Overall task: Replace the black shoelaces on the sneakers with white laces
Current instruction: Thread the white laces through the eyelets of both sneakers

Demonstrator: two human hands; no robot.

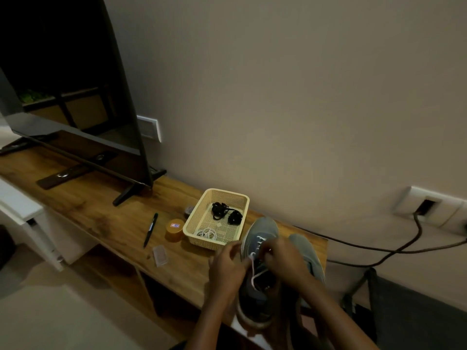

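Two grey-blue sneakers stand on the wooden shelf, toes towards the wall. The near sneaker (257,281) carries a white lace (253,267) threaded through its eyelets. My left hand (228,267) pinches one end of that lace at the shoe's left side. My right hand (284,258) pinches the lace over the tongue. The second sneaker (304,251) lies to the right, partly hidden by my right arm. A cream basket (192,227) holds two bundled black laces (225,212) and a coiled white lace (207,233).
On the wooden shelf (106,223) lie a black pen (150,229), an orange round tin (174,229) and a small clear packet (160,255). A television (75,97) stands at the left. Cables (379,248) run from a wall socket on the right.
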